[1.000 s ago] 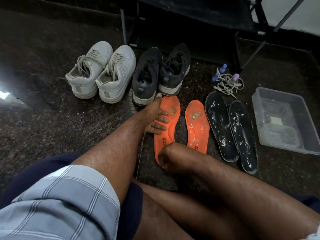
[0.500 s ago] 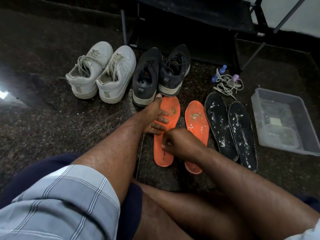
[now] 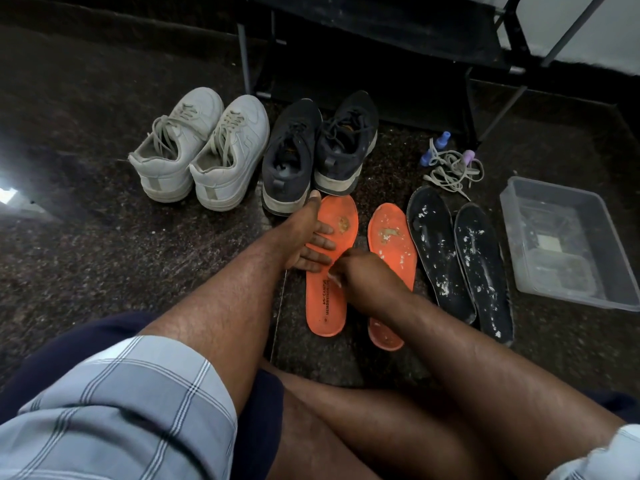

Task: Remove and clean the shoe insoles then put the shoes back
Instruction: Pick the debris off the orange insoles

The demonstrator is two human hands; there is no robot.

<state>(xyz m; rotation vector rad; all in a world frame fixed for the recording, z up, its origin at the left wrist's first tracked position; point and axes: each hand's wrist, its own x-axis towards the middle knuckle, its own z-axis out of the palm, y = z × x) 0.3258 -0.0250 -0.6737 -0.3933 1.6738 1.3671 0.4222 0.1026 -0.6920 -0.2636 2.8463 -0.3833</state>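
Note:
Two orange insoles lie on the dark floor, both spotted with dirt. My left hand (image 3: 304,237) presses flat, fingers straight, on the upper part of the left orange insole (image 3: 327,306). My right hand (image 3: 363,275) is curled at that insole's middle and pinches a small white item against it; the hand also covers part of the right orange insole (image 3: 391,237). Two black insoles (image 3: 436,251) flecked with white lie to the right. A pair of dark shoes (image 3: 294,150) and a pair of white sneakers (image 3: 201,147) stand behind.
A clear plastic bin (image 3: 554,188) sits at the far right. Loose laces and small blue and purple bottles (image 3: 450,168) lie behind the black insoles. A black shoe rack (image 3: 381,46) stands at the back. My bare legs fill the foreground.
My right hand has slid from the heel of the left orange insole up to its middle. My left hand has stayed pressed on the same insole.

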